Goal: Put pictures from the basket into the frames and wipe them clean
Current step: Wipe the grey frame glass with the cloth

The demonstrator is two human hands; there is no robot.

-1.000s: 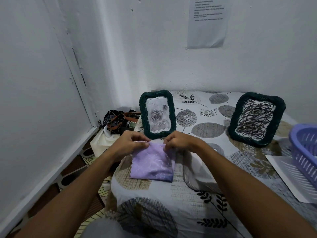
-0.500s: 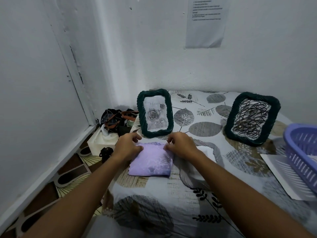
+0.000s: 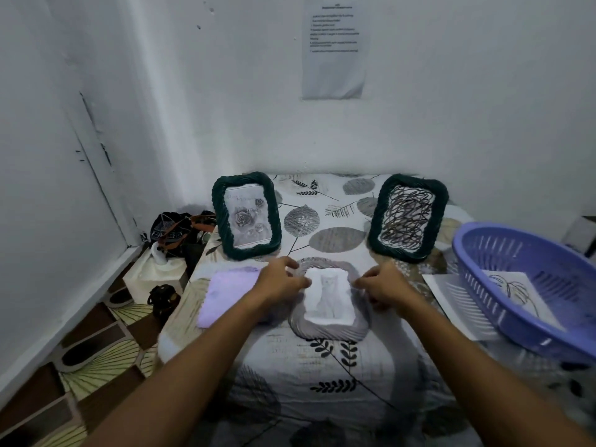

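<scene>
Both hands, left (image 3: 280, 280) & right (image 3: 383, 287), quit purple cloth (image 3: 225, 293), now grasping grey frame (image 3: 329, 330) sides

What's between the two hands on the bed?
In the head view, a grey frame holding a cat picture lies flat between the left hand and right hand.

Both forearms extend forward from the bottom edge, bare, converging toward centre. Left hand (image 3: 281, 280): palm down, fingers loosely curled, fingertips pointing right. Right hand (image 3: 383, 287): palm down, knuckles up, fingers curled inward toward the left. Hands apart, level with each other. Grip contact unclear; slight motion blur.
</scene>
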